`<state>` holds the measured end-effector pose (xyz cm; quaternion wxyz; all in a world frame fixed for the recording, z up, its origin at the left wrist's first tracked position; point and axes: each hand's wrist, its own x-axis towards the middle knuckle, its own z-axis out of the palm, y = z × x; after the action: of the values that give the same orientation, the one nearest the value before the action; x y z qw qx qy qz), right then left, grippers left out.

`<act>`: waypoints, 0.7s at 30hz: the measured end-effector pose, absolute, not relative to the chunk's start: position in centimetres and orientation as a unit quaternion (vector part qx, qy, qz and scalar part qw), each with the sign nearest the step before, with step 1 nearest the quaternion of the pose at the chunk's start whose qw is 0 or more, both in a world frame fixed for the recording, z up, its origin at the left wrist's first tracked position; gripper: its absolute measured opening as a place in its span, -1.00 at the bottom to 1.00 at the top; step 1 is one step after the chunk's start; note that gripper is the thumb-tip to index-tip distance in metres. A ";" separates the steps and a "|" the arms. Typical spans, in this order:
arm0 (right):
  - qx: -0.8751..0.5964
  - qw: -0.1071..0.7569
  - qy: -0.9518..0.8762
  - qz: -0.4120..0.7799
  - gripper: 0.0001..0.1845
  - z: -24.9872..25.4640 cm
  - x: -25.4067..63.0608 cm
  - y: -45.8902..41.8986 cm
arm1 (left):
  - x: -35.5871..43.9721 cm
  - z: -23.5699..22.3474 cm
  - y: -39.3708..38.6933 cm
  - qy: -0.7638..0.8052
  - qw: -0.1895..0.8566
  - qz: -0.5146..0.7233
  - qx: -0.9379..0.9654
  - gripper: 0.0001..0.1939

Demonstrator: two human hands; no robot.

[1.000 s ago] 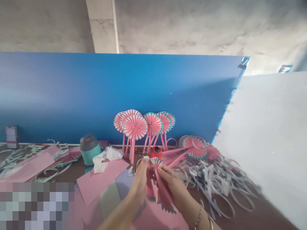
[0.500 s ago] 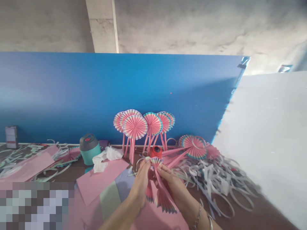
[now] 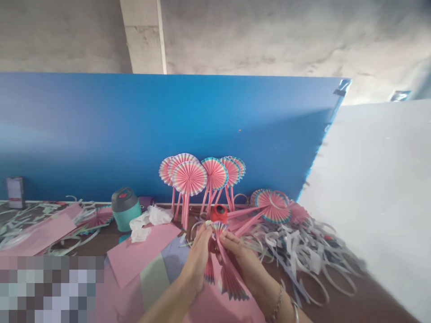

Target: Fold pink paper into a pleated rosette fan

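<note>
Pleated paper in both hands, not a full round; finished-looking fans behind

Pleated paper [image 3: 234, 278] is low in the middle of view, in front of the red spool [image 3: 219, 213] and above the pink sheets. Right hand [image 3: 244, 253]: thumb and fingers pinched on its narrow part, pleats flaring above and below. Left hand [image 3: 200, 249]: fingers together, looks clamped on the left side of the same piece; exact contact hidden

Progress, my read: folding done on this piece, opening into a disc not done. Round fans [image 3: 189, 178] on pink stems look complete, upright in two clusters, pale rims left, teal rims right. More lie flat to the right, like the teal-rimmed fan [image 3: 278, 211]. Flat pink sheets [image 3: 144, 251] are unpleated, so stock looks left over; total count can't tell

Surface: brown table [image 3: 367, 298], cluttered. Heap of pale paper strips [image 3: 299, 251] on the right, more strips far left. Teal jar with grey lid [image 3: 128, 213] and crumpled white tissue [image 3: 161, 215] left of the hands. Phone [image 3: 15, 193] upright at far left. Lower-left corner pixelated, can't read it

Room: blue panel [image 3: 134, 125] behind the table, white panel [image 3: 380, 170] to the right, bare grey concrete [image 3: 286, 36] above
</note>
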<state>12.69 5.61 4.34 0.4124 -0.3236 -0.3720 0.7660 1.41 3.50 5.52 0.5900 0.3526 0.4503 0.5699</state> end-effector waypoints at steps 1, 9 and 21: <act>-0.328 0.412 -0.369 0.766 -0.56 4.3 12.7 5.6 | 1.4 5.4 3.5 0.451 0.592 0.567 0.354 -0.63; -0.332 0.403 -0.381 0.763 -0.58 4.5 12.7 5.6 | 1.7 5.5 3.5 0.432 0.602 0.568 0.359 -0.66; -0.330 0.396 -0.382 0.767 -0.58 4.5 12.9 5.7 | 1.8 6.5 3.1 0.436 0.589 0.564 0.380 -0.64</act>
<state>12.88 5.71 4.45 0.3963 -0.3304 -0.3823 0.7666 1.82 3.10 6.54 0.5890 0.3801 0.4362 0.5642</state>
